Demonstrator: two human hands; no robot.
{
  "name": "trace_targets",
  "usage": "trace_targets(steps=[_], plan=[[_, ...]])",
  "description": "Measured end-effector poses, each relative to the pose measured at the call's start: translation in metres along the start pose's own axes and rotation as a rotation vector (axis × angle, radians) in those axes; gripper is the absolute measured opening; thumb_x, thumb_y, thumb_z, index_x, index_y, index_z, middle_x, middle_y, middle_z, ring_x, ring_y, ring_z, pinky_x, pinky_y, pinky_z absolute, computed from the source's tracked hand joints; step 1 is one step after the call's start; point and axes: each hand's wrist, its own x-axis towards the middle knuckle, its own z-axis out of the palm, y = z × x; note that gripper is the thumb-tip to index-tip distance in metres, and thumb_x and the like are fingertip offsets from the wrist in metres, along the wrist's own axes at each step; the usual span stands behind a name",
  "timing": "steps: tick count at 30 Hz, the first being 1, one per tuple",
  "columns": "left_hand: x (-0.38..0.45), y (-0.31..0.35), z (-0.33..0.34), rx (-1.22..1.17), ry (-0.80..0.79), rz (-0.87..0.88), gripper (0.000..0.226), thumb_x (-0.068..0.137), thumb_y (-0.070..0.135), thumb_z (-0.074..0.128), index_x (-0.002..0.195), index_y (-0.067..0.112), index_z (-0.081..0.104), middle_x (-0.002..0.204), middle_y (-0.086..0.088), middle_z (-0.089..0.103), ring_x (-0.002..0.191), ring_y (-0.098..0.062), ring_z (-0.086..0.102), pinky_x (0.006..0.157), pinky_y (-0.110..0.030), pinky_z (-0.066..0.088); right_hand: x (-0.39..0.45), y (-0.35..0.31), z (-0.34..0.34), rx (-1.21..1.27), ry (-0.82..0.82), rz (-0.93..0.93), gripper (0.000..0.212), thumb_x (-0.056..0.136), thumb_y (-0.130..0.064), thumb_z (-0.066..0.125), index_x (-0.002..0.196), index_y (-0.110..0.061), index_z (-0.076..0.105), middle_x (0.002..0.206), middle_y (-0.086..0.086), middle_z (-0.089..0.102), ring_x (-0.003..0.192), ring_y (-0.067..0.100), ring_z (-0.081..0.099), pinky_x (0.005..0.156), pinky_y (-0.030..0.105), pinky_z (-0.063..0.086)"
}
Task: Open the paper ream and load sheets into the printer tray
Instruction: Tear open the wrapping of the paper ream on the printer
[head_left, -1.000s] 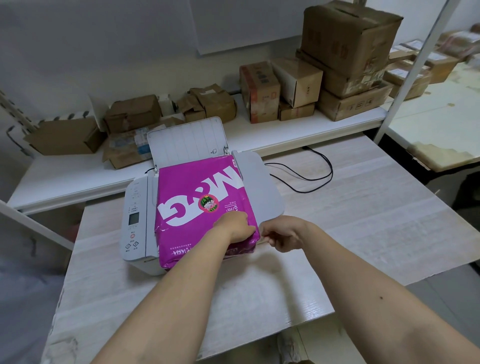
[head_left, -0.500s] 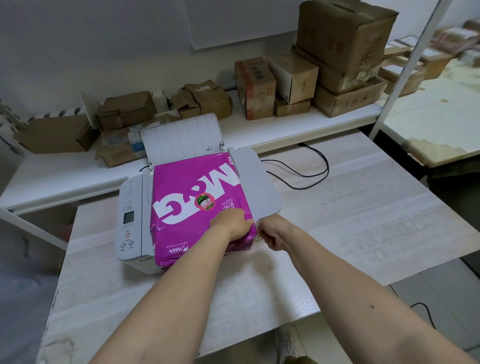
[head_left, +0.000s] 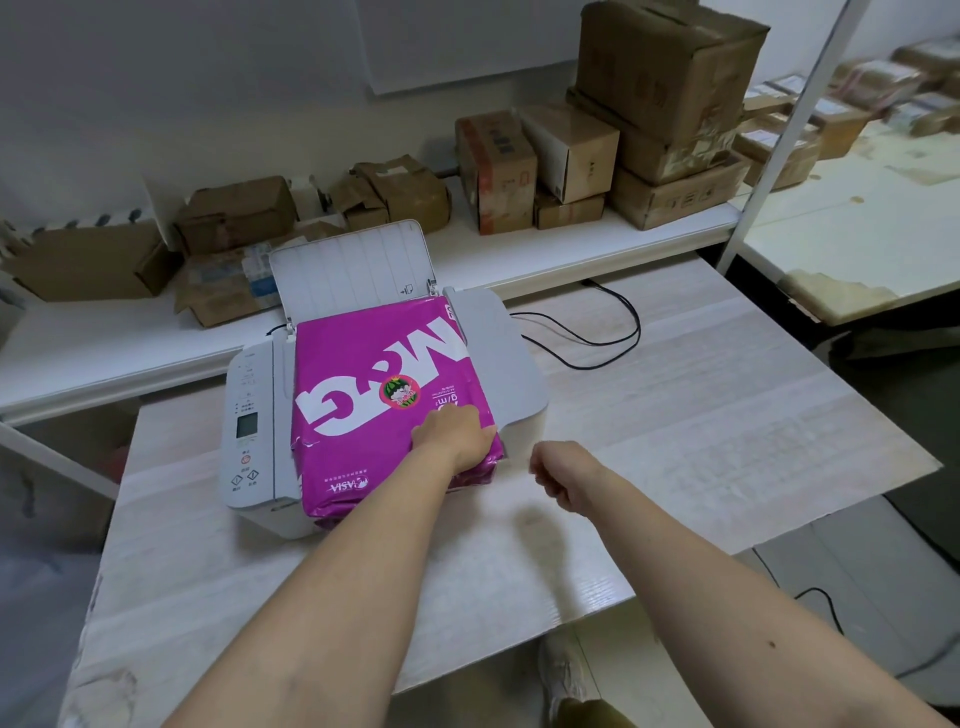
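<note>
A magenta paper ream (head_left: 363, 374) with white lettering lies flat on top of a white printer (head_left: 249, 415). The wrapper looks closed, with a small tear at its left edge. The printer's rear paper tray (head_left: 353, 270) stands raised behind the ream and holds no sheets. My left hand (head_left: 457, 434) presses on the ream's near right corner, fingers curled over the edge. My right hand (head_left: 563, 475) hovers over the table a little right of that corner, apart from the ream. Its fingers are curled shut, and I see nothing in them.
The printer sits on a pale wooden table (head_left: 701, 415), with a black cable (head_left: 597, 338) looping behind it. A low white shelf (head_left: 104, 353) behind carries several cardboard boxes (head_left: 670, 78). A white metal post (head_left: 779, 140) rises at the right.
My right hand has come off the ream's near right corner and moved right and toward me. My left hand stays on the ream.
</note>
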Motion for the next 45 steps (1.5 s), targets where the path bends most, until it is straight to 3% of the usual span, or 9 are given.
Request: trace_targets(steps=[5,7,12,22,26,29,37,42,45], plan=[[-0.015,0.000,0.003,-0.062,0.096,0.010,0.033,0.097,0.032,0.037,0.109,0.008,0.056,0.114,-0.014,0.059,0.104,-0.035,0.055,0.089,-0.048,0.049,0.003,0.007,0.006,-0.164,0.035,-0.499,0.074,0.064,-0.068,0.061,0.125,-0.027,0.051,0.121,-0.004,0.049,0.106,0.017,0.053,0.082,0.030,0.049],[-0.022,-0.004,0.003,-0.093,0.171,0.029,0.026,0.095,0.023,0.036,0.103,0.008,0.057,0.112,-0.014,0.058,0.100,-0.034,0.054,0.086,-0.047,0.049,0.008,0.011,0.007,-0.560,0.033,-0.656,0.060,0.062,-0.062,0.069,0.116,-0.038,0.059,0.123,-0.011,0.057,0.114,0.015,0.053,0.096,0.035,0.045],[-0.036,-0.019,0.003,-0.038,0.197,0.098,0.033,0.095,0.021,0.038,0.121,0.020,0.059,0.128,-0.004,0.055,0.117,-0.029,0.050,0.094,-0.047,0.045,0.005,0.018,0.015,-0.980,0.399,-0.677,0.019,0.088,-0.032,0.054,0.097,-0.025,0.069,0.101,0.001,0.072,0.101,0.027,0.061,0.076,0.032,0.045],[-0.038,-0.024,0.002,-0.008,0.013,0.085,0.040,0.099,0.021,0.033,0.136,0.025,0.047,0.149,-0.003,0.040,0.138,-0.030,0.035,0.108,-0.056,0.034,-0.032,0.051,0.040,-1.014,0.527,-0.654,0.015,0.081,-0.022,0.054,0.084,-0.021,0.069,0.084,0.000,0.072,0.086,0.026,0.064,0.067,0.031,0.031],[-0.038,-0.024,0.009,-0.017,0.007,0.092,0.044,0.098,0.019,0.035,0.141,0.028,0.040,0.155,-0.002,0.031,0.144,-0.031,0.025,0.109,-0.060,0.030,-0.051,0.055,0.051,-0.976,0.531,-0.718,0.040,0.089,-0.029,0.046,0.051,-0.018,0.037,0.065,0.004,0.055,0.066,0.027,0.048,0.062,0.031,0.027],[-0.039,-0.025,0.011,-0.030,-0.003,0.092,0.045,0.099,0.020,0.033,0.143,0.029,0.037,0.157,0.000,0.028,0.146,-0.030,0.020,0.112,-0.061,0.026,-0.062,0.052,0.062,-0.988,0.521,-0.834,0.038,0.093,-0.030,0.041,0.058,-0.015,0.041,0.070,0.011,0.061,0.065,0.029,0.046,0.061,0.032,0.028],[-0.040,-0.036,0.010,-0.095,-0.024,0.142,0.038,0.100,0.028,0.033,0.133,0.023,0.050,0.142,-0.005,0.048,0.134,-0.032,0.040,0.107,-0.055,0.035,-0.074,0.052,0.080,-0.946,0.376,-0.795,0.025,0.085,-0.020,0.046,0.068,-0.009,0.061,0.070,0.008,0.066,0.069,0.030,0.059,0.057,0.032,0.044],[-0.078,-0.030,0.013,-0.220,0.509,0.093,0.030,0.094,0.026,0.046,0.072,0.008,0.055,0.082,-0.004,0.056,0.081,-0.021,0.050,0.064,-0.034,0.045,-0.073,0.042,0.077,-0.821,0.301,-0.742,0.024,0.078,-0.018,0.047,0.071,-0.008,0.068,0.074,0.009,0.072,0.073,0.028,0.065,0.064,0.035,0.054],[-0.086,-0.028,0.017,-0.353,0.378,-0.080,0.040,0.091,0.037,0.051,0.059,0.015,0.041,0.066,-0.002,0.050,0.068,-0.024,0.050,0.057,-0.029,0.037,-0.074,0.038,0.084,-0.885,0.203,-0.782,0.016,0.078,-0.016,0.050,0.066,-0.007,0.056,0.076,0.011,0.072,0.074,0.031,0.064,0.057,0.031,0.044]])
